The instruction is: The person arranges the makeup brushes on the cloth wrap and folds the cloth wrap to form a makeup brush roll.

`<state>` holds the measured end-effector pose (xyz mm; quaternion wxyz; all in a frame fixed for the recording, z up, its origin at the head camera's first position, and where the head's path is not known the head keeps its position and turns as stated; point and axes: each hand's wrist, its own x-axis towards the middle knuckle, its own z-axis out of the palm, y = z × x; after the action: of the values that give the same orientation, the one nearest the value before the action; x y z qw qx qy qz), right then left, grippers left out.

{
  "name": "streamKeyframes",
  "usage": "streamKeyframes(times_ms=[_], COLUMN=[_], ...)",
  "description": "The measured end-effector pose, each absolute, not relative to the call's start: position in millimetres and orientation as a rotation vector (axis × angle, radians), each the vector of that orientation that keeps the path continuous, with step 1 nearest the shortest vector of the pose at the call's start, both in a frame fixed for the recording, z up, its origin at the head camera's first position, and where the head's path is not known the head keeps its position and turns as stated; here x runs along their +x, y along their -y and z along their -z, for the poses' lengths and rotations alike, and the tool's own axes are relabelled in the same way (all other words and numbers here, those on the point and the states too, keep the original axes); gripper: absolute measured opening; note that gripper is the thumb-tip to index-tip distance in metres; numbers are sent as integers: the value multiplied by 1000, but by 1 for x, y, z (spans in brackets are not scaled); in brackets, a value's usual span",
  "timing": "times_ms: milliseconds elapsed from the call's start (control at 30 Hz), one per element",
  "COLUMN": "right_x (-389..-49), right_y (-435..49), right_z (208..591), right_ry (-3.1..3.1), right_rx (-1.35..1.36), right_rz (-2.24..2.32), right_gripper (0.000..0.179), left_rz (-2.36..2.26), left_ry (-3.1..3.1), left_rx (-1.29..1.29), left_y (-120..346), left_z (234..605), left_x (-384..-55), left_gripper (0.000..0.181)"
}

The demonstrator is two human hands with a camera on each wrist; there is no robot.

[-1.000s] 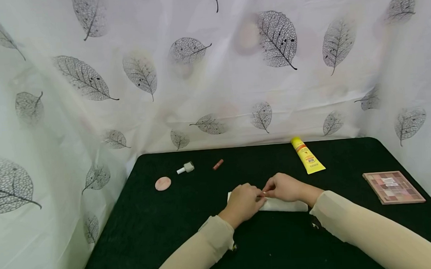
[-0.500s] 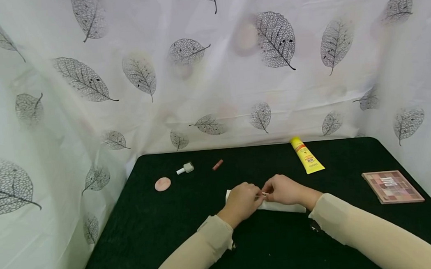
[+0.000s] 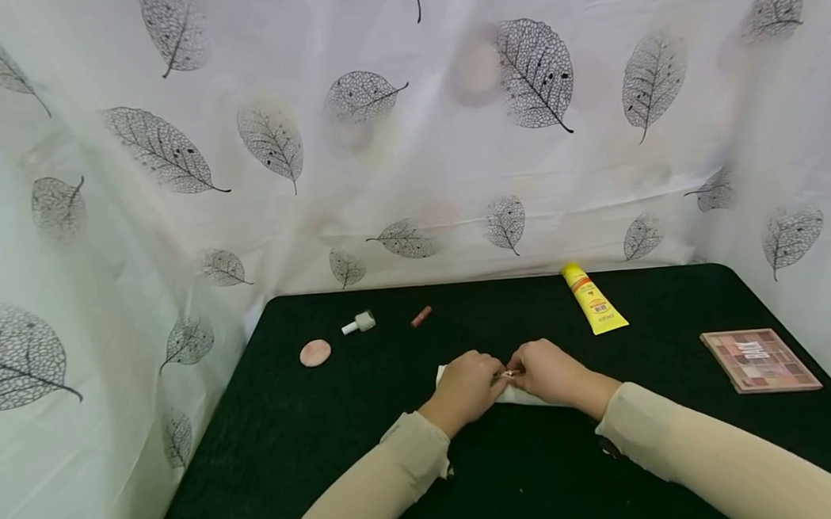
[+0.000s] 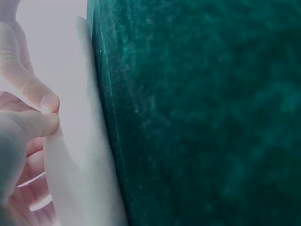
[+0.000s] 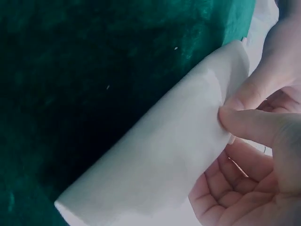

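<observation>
A long, soft white cloth pouch [image 3: 527, 397] lies at the middle of the dark green table, partly hidden behind both hands. My left hand [image 3: 466, 387] pinches its upper edge between thumb and forefinger. Right beside it, my right hand [image 3: 551, 370] pinches the same edge, fingertips meeting those of the left. A small pale bit shows between the fingertips in the head view; its kind is unclear. In the right wrist view the pouch [image 5: 160, 141] has a smooth, rounded front side. The left wrist view shows thumb tips together on the pouch [image 4: 84, 165].
Along the back left lie a pink oval compact [image 3: 315, 353], a small bottle with a white cap [image 3: 358, 322] and a reddish-brown lipstick-like tube [image 3: 421, 316]. A yellow squeeze tube [image 3: 595, 300] and an eyeshadow palette [image 3: 760, 361] lie to the right. Leaf-printed white curtains [image 3: 409, 157] enclose the table.
The right hand and forearm have shifted slightly down, hiding more of the pouch's right end. The left hand keeps its pinch almost in place.
</observation>
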<state>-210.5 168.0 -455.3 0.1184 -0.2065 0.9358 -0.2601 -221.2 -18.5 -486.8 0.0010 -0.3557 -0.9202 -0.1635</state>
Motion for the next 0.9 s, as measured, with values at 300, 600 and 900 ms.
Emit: streamKeyframes(times_ms=[300, 600, 900], right_x=[-209, -208, -189], right_y=[-169, -175, -198], right_z=[462, 468, 465], right_ry=[-2746, -2762, -2793], right_rx=[-698, -761, -646], right_rz=[661, 678, 726], right_gripper=[3, 5, 30], left_rz=[550, 572, 432], left_ry=[2917, 2994, 3073], left_rx=[-1184, -1157, -1069], left_y=[22, 23, 45], left_z=[487, 486, 483], left_x=[-224, -225, -221], left_gripper=[17, 18, 33])
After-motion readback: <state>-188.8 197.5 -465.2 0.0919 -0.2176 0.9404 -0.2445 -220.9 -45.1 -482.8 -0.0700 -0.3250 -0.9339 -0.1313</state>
